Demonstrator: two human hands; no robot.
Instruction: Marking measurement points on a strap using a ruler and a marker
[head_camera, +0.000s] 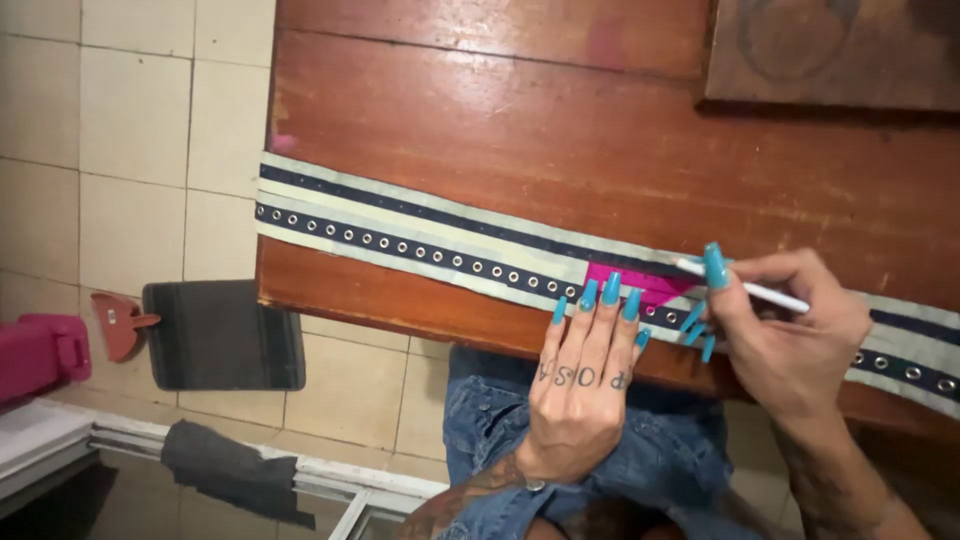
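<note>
A long pale fabric strip (400, 235) with dark navy stripes and a row of metal eyelets lies across a reddish wooden table (560, 130). A small magenta piece (628, 279) rests on the strip. My left hand (583, 385), with long teal nails, lies flat with its fingertips pressing the strip and the magenta piece's lower edge. My right hand (790, 325) grips a thin white pen-like marker (745, 287), whose tip touches the strip just right of the magenta piece.
A darker wooden board (830, 50) sits at the table's far right corner. On the tiled floor to the left are a grey mat (222, 335), a red object (118, 322), a pink case (38, 352) and a dark cloth (235, 470). My denim-clad lap (660, 465) is below the table edge.
</note>
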